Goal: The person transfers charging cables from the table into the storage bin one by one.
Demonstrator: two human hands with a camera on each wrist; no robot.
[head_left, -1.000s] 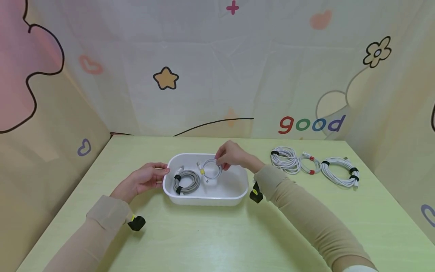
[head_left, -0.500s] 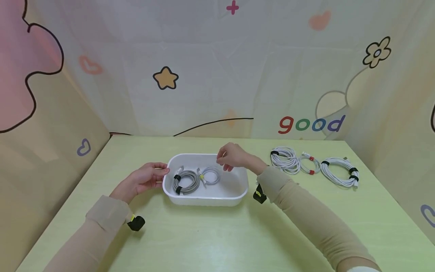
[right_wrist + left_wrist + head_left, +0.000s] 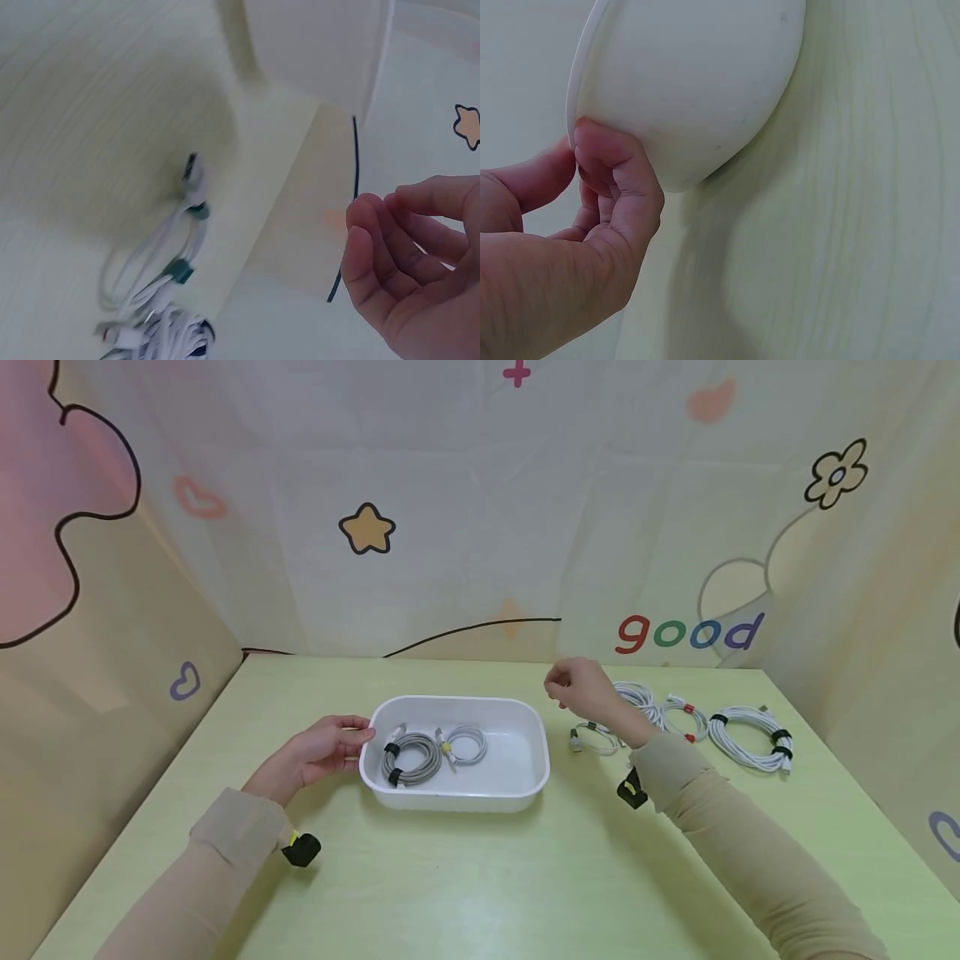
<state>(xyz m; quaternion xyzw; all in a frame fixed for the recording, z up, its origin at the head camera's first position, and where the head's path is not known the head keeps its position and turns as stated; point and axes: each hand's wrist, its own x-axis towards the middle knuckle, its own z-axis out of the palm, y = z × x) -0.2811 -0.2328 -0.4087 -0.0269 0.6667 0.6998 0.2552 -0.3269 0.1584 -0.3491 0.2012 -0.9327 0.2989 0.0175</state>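
My left hand (image 3: 326, 748) pinches the left rim of a white plastic bin (image 3: 457, 803), thumb over the edge and fingers against its outer wall (image 3: 697, 75). Inside the bin lie a coiled grey cable (image 3: 431, 768) with black ties and, beside it, a smaller coiled white cable (image 3: 478, 752) with a yellow tie. My right hand (image 3: 592, 693) hangs in the air right of the bin, fingers loosely curled with nothing between them. Nearest below it is a small white cable coil (image 3: 596, 745) with dark ties and a plug, partly hidden by the wrist.
Farther right on the table (image 3: 450, 885) lie a thick white cable coil (image 3: 639, 697), a coil with red ties (image 3: 701, 727) and a large white coil with black ties (image 3: 738, 752). A printed curtain (image 3: 465, 527) stands behind the table.
My right hand let go of the yellow-tied cable, which dropped flat beside the grey coil. It then moved right, out over the table. The left hand stays on the rim.
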